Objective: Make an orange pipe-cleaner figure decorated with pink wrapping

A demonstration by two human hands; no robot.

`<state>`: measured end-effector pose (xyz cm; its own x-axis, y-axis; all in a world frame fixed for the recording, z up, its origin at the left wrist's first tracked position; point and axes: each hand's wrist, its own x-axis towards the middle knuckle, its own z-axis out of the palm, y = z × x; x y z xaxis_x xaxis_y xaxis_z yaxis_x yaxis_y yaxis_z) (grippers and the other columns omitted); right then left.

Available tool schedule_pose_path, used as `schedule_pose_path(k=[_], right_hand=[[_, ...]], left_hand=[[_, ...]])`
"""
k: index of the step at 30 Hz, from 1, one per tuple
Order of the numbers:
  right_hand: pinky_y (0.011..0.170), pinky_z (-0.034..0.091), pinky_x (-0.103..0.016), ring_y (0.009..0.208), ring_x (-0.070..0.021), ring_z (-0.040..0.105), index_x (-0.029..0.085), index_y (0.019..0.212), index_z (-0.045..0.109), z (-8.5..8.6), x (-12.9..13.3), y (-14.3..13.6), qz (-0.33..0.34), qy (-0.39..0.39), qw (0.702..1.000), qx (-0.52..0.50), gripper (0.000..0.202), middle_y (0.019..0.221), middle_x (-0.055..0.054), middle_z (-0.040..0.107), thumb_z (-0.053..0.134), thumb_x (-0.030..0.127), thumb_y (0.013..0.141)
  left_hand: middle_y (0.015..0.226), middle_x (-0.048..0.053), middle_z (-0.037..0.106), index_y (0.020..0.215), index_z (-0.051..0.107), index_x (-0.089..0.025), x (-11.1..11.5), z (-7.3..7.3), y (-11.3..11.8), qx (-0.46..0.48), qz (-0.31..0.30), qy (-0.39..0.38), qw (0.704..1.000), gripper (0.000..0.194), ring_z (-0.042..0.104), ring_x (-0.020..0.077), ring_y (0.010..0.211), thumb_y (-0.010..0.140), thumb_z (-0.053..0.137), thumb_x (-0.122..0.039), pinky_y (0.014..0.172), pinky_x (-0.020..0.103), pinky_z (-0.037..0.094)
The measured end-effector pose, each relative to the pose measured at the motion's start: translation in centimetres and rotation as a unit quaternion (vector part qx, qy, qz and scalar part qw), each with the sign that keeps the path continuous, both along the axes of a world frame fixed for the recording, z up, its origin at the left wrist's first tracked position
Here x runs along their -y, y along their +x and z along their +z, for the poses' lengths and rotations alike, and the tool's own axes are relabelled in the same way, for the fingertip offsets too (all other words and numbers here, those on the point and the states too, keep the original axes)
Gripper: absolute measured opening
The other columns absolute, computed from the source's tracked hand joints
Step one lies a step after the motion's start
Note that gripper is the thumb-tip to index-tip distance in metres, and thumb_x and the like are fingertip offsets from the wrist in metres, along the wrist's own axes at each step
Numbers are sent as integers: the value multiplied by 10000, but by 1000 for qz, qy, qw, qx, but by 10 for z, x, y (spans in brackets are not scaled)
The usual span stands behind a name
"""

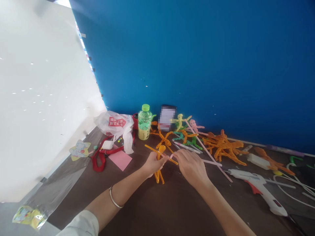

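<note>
My left hand (155, 164) is closed around the body of an orange pipe-cleaner figure (161, 149), whose coiled head shows above my fingers. Its arms stick out to both sides and its legs hang below the hand. My right hand (190, 164) pinches a pale pink pipe cleaner (213, 162) whose near end bends against the figure beside my left fingertips. The pink length runs out to the right behind my right hand. Another pink pipe cleaner (206, 149) lies slanted on the table beyond. Part of the figure's middle is hidden by my fingers.
A drink bottle (145, 123), a phone (167, 118) and a plastic bag (114, 123) stand or lie at the back. Finished orange figures (222, 147) lie right of centre. A glue gun (261, 188) with cables lies right; pink paper (120, 160) and a red strap (98, 163) lie left.
</note>
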<state>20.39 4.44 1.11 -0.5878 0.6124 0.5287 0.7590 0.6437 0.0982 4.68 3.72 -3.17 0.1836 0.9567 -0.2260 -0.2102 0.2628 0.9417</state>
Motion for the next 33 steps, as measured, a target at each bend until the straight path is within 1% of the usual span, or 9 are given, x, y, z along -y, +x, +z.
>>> schedule_pose_path(k=[3,5,10,14,19,23,25,28,33], right_hand=[[587,312,-270,621,-135,512,160,757,577,-3,4,-8,-13,-3,1000,-8,204,698,-39,580,398,122,849],[576,309,-265,588,-126,497,163,754,579,-5,9,-13,-19,-6,999,-25,222,685,-36,570,387,136,862],[582,336,-254,580,-124,511,163,816,601,-14,21,-21,-21,-14,998,-57,206,682,-37,579,403,177,873],[585,363,-254,619,-130,550,160,907,616,-24,25,-19,-5,-11,998,-63,204,745,-47,620,420,138,853],[607,408,-244,648,-122,575,188,1017,611,-36,21,-11,15,-14,997,-71,312,797,-42,641,378,84,837],[640,422,-232,680,-117,585,201,945,634,-37,16,-4,17,-46,992,-114,259,812,-24,646,418,109,835],[651,422,-231,686,-117,585,203,891,644,-34,13,-1,14,-53,991,-125,236,796,-21,644,427,127,838],[655,416,-239,689,-122,581,204,895,644,-29,8,5,15,-49,992,-117,237,792,-22,646,422,138,843],[657,388,-249,725,-134,575,185,880,630,-20,2,13,17,-14,998,-62,224,813,-35,646,415,132,848]], left_hand=[[440,-61,364,636,572,-137,1,-3,2,-43,47,22,998,319,313,42,386,649,628,-451,393,201,224],[431,-63,358,598,547,-143,1,-4,3,-35,74,17,996,316,319,43,380,631,646,-440,389,198,228],[416,-91,290,602,487,-146,-1,-1,3,48,100,-17,994,377,251,21,353,583,672,-474,365,184,171],[445,-101,256,629,482,-134,-2,0,1,133,103,-34,985,389,194,5,376,564,705,-446,358,166,139],[505,-93,237,654,494,-116,-3,-2,-4,216,65,-51,973,359,156,3,419,584,720,-386,353,144,109],[536,-80,259,633,481,-113,-4,0,-8,233,7,-60,971,366,163,3,436,586,720,-386,352,137,97],[538,-80,256,640,484,-114,-4,1,-8,225,-14,-64,972,365,167,5,437,586,720,-388,354,140,93],[528,-84,252,656,490,-117,-4,2,-9,197,-36,-66,977,370,184,7,434,586,714,-402,362,151,96],[507,-89,276,682,503,-126,-4,2,-8,124,-60,-57,989,402,206,11,417,562,705,-452,379,178,121]])
